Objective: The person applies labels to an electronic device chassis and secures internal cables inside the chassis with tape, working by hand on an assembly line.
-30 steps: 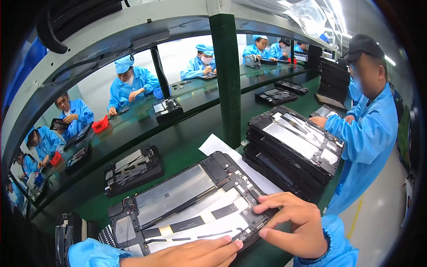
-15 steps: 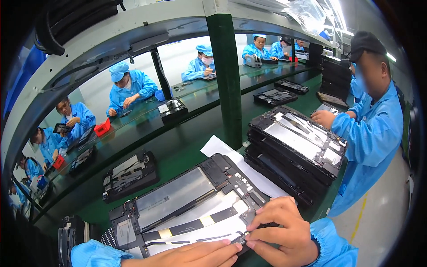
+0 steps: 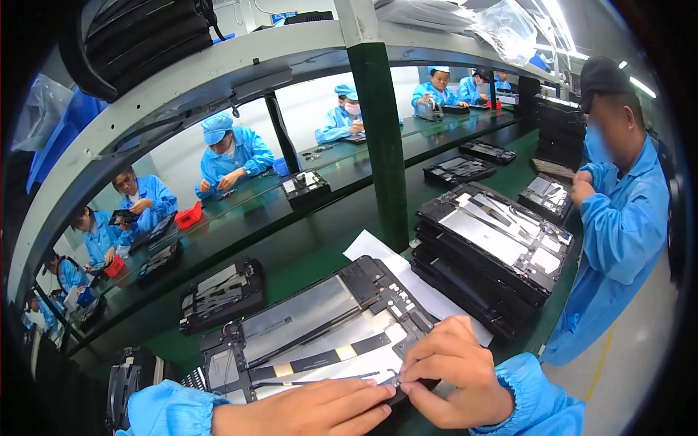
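No text readable; mark [image 3: 289, 320] on silver panel [image 3: 313, 307] too small.

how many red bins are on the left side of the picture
2: one red bin on the far bench, the other bin farther left, by a co-worker's hand. More may be hidden behind other things.

Left hand [image 3: 327, 407] and forearm conceal the near edge of the opened device [image 3: 305, 320]; any part between the fingertips of the right hand [image 3: 454, 374] is too small to identify. Both blue sleeves [image 3: 171, 407] are cut off by the lower margin. A white sheet [image 3: 422, 287] is partly hidden by the device. Beside the right edge of the table [image 3: 313, 258], a co-worker's [image 3: 618, 240] face is blurred.
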Motion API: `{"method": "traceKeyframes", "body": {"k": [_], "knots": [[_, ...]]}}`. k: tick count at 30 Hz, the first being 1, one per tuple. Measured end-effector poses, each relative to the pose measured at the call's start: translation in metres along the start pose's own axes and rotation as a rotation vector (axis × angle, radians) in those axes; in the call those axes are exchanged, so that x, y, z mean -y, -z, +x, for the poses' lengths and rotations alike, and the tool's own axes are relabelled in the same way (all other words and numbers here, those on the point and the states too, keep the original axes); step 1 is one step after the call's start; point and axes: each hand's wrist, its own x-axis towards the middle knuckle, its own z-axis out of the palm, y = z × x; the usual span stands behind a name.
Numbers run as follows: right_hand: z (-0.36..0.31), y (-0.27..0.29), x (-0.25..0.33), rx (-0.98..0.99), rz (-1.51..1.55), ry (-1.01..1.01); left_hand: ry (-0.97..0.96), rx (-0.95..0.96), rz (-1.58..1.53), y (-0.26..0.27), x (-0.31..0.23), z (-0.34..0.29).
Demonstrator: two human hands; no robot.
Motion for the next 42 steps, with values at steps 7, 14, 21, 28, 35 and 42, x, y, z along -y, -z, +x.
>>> {"method": "traceKeyframes", "body": {"k": [7, 14, 21, 28, 35, 42], "knots": [[-0.005, 0.006, -0.005, -0.033, 0.043, 0.122, 0.08, 0.248, 0.095, 0.009, -0.011, 0.012], [-0.014, 0.018, -0.008, 0.021, 0.042, 0.166, 0.216, 0.145, 0.221, 0.014, -0.039, 0.0], [-0.019, 0.013, -0.048, -0.121, 0.128, -0.149, 0.879, -1.184, 0.1, -0.021, -0.063, -0.102], [-0.011, 0.004, -0.053, -0.074, 0.311, -0.298, 1.072, -0.793, -0.167, -0.05, -0.034, -0.085], [0.04, -0.009, 0.006, -0.09, 0.731, -0.319, 0.769, -1.198, -0.281, -0.015, -0.071, -0.095], [0.168, -0.116, 0.116, 0.358, 0.758, -0.067, 0.612, -1.73, -0.001, 0.022, -0.138, -0.176]]}}
